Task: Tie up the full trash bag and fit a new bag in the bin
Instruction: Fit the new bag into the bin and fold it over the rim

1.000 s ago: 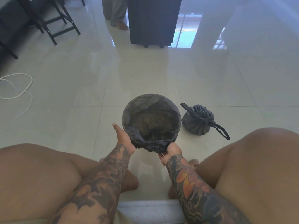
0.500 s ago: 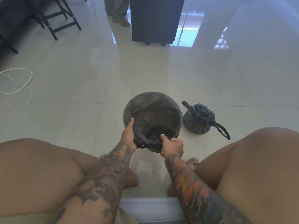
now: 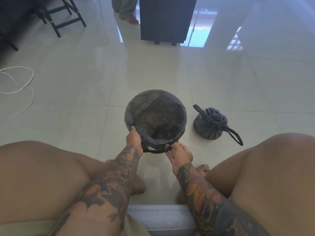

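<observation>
Both hands, left hand (image 3: 133, 140) and right hand (image 3: 181, 155), pinch the new bag (image 3: 154, 144) at the bin (image 3: 134, 101) rim's six o'clock; the tied bag (image 3: 208, 126) sits at three.

Bin (image 3: 129, 114) on floor between knees – tied bag (image 3: 207, 129) just right – cabinet (image 3: 167, 19) far behind.

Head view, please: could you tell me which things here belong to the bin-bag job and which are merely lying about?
Part of the job:
- bin
- new bag lining it
- tied full bag
- left hand and right hand, both pinching the new bag's edge

Just lying about:
- white cord
- dark cabinet
- black stool
</observation>
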